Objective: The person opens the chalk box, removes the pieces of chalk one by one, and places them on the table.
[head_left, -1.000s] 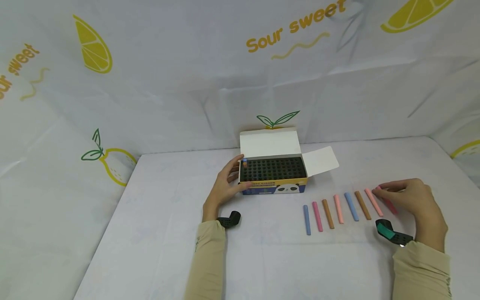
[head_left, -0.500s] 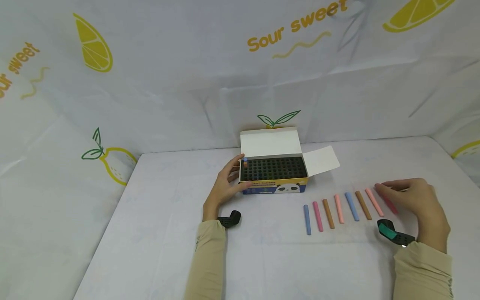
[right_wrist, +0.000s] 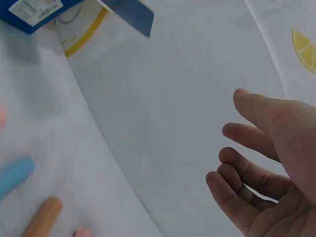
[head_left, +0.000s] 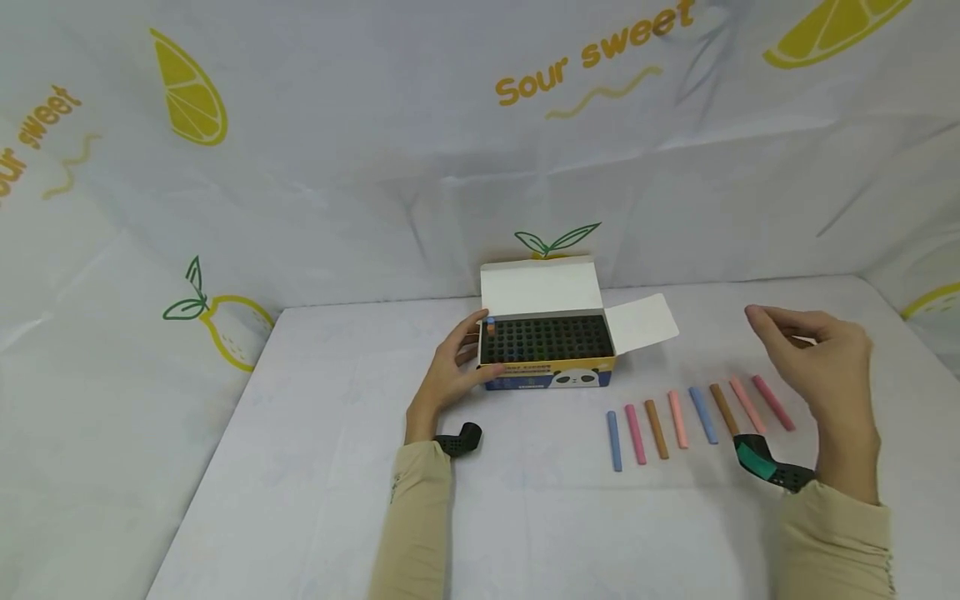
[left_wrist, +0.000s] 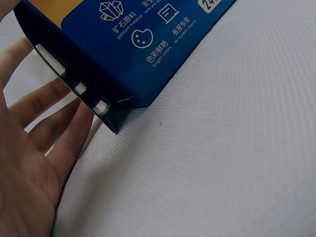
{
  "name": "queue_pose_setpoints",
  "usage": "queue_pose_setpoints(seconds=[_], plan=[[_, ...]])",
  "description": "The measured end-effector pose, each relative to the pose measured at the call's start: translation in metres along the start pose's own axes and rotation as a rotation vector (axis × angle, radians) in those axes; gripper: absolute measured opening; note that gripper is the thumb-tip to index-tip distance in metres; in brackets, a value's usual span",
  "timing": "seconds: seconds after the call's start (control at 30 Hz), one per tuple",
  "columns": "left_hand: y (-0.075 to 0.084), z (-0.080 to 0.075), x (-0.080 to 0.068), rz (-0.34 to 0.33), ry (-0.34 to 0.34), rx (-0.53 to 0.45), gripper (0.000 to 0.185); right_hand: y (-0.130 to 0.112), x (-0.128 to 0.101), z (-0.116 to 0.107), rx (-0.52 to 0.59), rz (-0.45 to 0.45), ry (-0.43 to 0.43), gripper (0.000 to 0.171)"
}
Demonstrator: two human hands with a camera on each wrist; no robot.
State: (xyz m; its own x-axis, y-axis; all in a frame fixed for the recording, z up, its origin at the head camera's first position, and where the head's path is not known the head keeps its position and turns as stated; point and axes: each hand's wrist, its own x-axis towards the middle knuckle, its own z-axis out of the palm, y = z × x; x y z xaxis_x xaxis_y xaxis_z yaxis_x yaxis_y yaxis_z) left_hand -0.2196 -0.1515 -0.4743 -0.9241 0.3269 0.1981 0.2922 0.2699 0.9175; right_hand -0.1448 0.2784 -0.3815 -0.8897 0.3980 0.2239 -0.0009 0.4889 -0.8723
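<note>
An open chalk box [head_left: 547,372] with a black hole grid stands mid-table, and a blue and an orange chalk end [head_left: 490,325] stand in its left back corner. My left hand [head_left: 450,371] grips the box's left end, thumb at the front and fingers along the end wall. The left wrist view shows the hand's fingers [left_wrist: 54,123] against the blue box [left_wrist: 148,39]. Several chalk sticks lie in a row to the right, from a blue one [head_left: 613,440] to a deep pink one [head_left: 772,402]. My right hand [head_left: 821,358] hovers empty above the row's right end, fingers [right_wrist: 247,148] relaxed.
The box's lid [head_left: 540,286] stands up at the back and a side flap [head_left: 641,322] juts right. A printed white cloth [head_left: 375,167] forms walls behind and at both sides. Bare tabletop [head_left: 562,533] lies in front of the chalk row.
My right hand has let go of the deep pink chalk at the row's right end and risen off the table. The left hand and box have stayed put.
</note>
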Motion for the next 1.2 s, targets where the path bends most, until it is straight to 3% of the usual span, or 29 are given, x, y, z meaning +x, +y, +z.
queue_pose_setpoints(seconds=[0.1, 0.2, 0.47, 0.8, 1.03, 1.2], plan=[[0.0, 0.0, 0.0, -0.005, 0.001, 0.001, 0.088, -0.017, -0.002, 0.018, 0.126, -0.068, 0.038, 0.017], [0.001, 0.0, 0.0, -0.002, -0.002, -0.001, 0.088, -0.031, -0.004, 0.036, 0.178, -0.159, 0.046, 0.022], [-0.001, 0.0, -0.002, -0.003, -0.004, -0.006, 0.086, -0.065, -0.013, 0.087, 0.223, -0.332, -0.115, 0.024], [-0.001, 0.0, 0.0, 0.007, -0.004, -0.002, 0.087, -0.094, -0.018, 0.158, 0.326, -0.377, -0.353, 0.023], [-0.001, -0.001, 0.0, -0.003, 0.004, 0.012, 0.087, -0.103, -0.022, 0.2, 0.237, -0.378, -0.489, 0.026], [0.0, -0.001, 0.0, 0.002, -0.004, 0.0, 0.088, -0.102, -0.027, 0.218, 0.184, -0.376, -0.552, 0.026]])
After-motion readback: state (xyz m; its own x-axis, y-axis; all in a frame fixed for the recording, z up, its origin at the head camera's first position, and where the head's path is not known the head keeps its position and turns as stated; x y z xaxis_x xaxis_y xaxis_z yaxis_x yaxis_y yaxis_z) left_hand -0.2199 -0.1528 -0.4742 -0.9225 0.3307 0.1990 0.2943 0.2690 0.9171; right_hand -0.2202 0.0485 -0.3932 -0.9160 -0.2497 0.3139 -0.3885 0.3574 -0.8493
